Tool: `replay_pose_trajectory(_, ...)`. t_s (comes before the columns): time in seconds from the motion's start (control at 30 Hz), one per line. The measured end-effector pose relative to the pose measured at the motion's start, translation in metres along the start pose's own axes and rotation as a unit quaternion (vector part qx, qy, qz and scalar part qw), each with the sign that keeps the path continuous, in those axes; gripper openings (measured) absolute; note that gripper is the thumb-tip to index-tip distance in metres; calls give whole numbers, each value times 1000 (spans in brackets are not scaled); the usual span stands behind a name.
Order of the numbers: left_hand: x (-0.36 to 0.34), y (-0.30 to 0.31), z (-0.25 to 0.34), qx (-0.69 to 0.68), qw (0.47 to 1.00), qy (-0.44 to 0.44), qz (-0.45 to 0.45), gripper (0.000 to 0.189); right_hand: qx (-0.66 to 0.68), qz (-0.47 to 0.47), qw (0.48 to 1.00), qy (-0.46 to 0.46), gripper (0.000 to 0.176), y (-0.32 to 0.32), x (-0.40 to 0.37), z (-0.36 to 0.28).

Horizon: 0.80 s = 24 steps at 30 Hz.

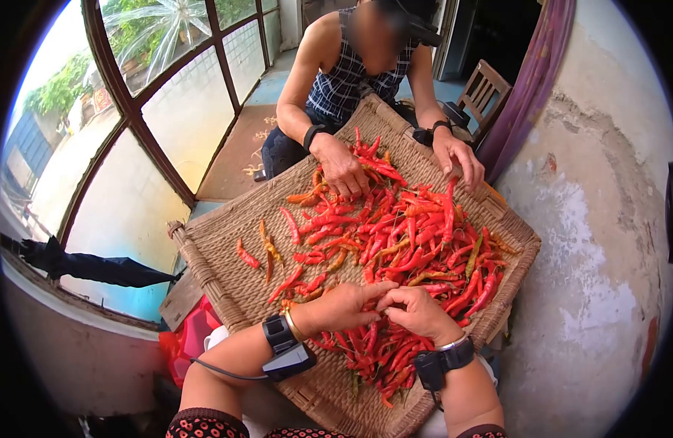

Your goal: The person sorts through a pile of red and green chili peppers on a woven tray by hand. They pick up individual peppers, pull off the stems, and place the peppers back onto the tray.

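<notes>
My left hand [345, 305] and my right hand [418, 310] meet over a pile of red chili peppers [424, 237] on a woven rope cot [227, 244]. Their fingertips come together, the right fingers curled and pinched, the left forefinger and thumb reaching toward them. Whatever is between the fingers is too small or hidden to make out. More red chilies lie just below my hands, and several loose red and orange ones are spread to the left. Both my wrists carry strapped devices and bangles.
Across the cot a person bends over the chilies, one hand [340, 171] in the pile, the other [460, 159] at a red chili [449, 212]. A folded dark umbrella [110, 266] and framed windows are left; a wooden chair [484, 95], purple curtain [530, 87] and worn wall [592, 241] right.
</notes>
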<state>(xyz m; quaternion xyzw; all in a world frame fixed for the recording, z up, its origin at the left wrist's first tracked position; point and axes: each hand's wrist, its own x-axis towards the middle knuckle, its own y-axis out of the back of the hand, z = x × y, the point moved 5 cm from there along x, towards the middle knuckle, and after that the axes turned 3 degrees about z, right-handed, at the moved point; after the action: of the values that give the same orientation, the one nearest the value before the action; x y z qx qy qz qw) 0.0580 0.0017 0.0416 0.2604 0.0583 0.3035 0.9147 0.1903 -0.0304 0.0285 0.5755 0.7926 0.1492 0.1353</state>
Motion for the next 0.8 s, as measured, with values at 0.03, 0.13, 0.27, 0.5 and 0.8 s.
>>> replay_pose_trajectory(0.03,-1,0,1,19,999,10,-31,57,8,-10,1000,13,10,0,1,2)
replay_pose_trajectory(0.13,0,3,-12,-22,995,-75,67,50,91,-8,996,-10,15,-2,1,4)
replay_pose_trajectory(0.27,-3,28,-37,-130,966,138,174,31,207,23,977,-52,34,3,0,4)
replay_pose_trajectory(0.5,-9,88,-71,-92,905,126,396,54,-314,27,947,-65,46,11,-5,29)
replay_pose_trajectory(0.8,-9,-9,-44,281,954,78,-68,46,-302,-111,943,-80,57,-5,-4,38)
